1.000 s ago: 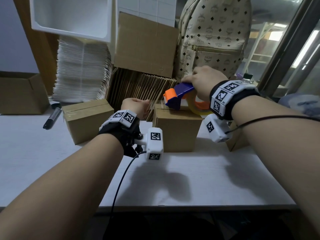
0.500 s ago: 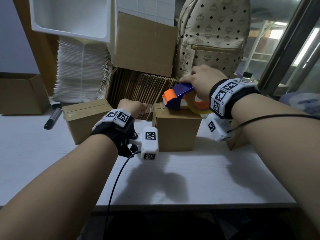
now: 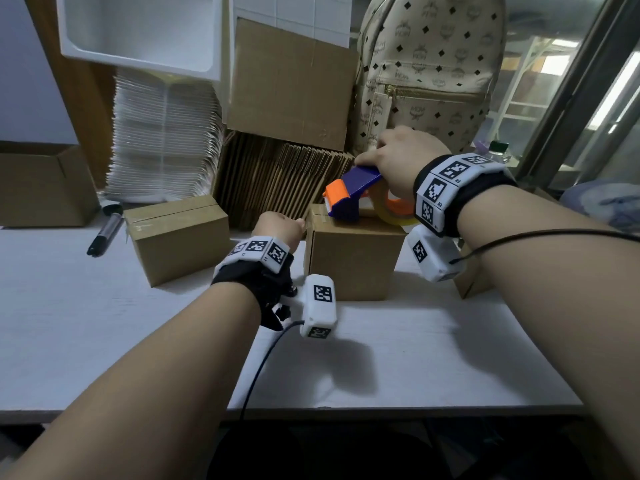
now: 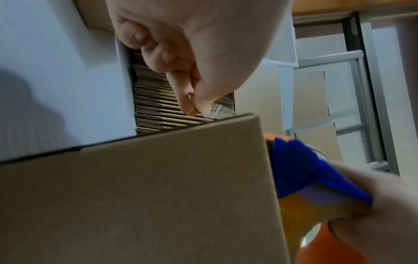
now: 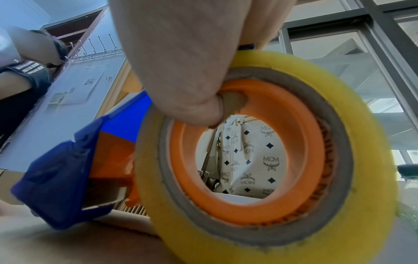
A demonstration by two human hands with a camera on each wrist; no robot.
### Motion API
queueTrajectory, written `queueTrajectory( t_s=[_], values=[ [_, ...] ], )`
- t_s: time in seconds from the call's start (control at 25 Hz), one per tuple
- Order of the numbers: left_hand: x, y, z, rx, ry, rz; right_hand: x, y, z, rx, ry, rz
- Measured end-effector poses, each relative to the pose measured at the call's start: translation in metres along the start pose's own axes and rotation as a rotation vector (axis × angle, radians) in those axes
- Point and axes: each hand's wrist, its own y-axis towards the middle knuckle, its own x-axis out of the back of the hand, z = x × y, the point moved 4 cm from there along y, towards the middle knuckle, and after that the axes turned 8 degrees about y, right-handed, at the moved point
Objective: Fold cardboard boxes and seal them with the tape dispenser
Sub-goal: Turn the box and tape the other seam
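Right hand (image 3: 398,157) grips the tape dispenser (image 3: 353,192) on top of the box (image 3: 353,261). Left hand (image 3: 277,226) pinches the tape end at the box's left top edge (hold firm). Drag flat, I'd say.

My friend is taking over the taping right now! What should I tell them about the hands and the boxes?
Right hand grips the tape dispenser, resting on top of the middle box near its left edge.
Left hand pinches the tape end at that box's top left edge.
The taped box sits to the left.
Done: middle box folded, tape started.
Left: run tape across the top and cut it.
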Motion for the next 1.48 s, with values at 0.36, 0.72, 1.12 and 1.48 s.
queueTrajectory(
  t_s=[0.36,0.72,1.12,1.48],
  values=[
    [-0.027,-0.011,0.026,0.047,0.014,0.098,0.005,0.002,0.006,0.02,-0.048,0.044],
    [0.002,-0.019,-0.024,-0.288,-0.391,-0.016,0.007,0.002,0.007,0.027,-0.053,0.052],
    [-0.027,-0.03,-0.034,-0.36,-0.324,0.01,0.005,0.009,0.003,0.045,-0.063,0.075],
    [-0.03,-0.021,-0.028,-0.191,-0.325,0.136,0.002,0.001,-0.005,-0.051,0.021,-0.089]
  ],
)
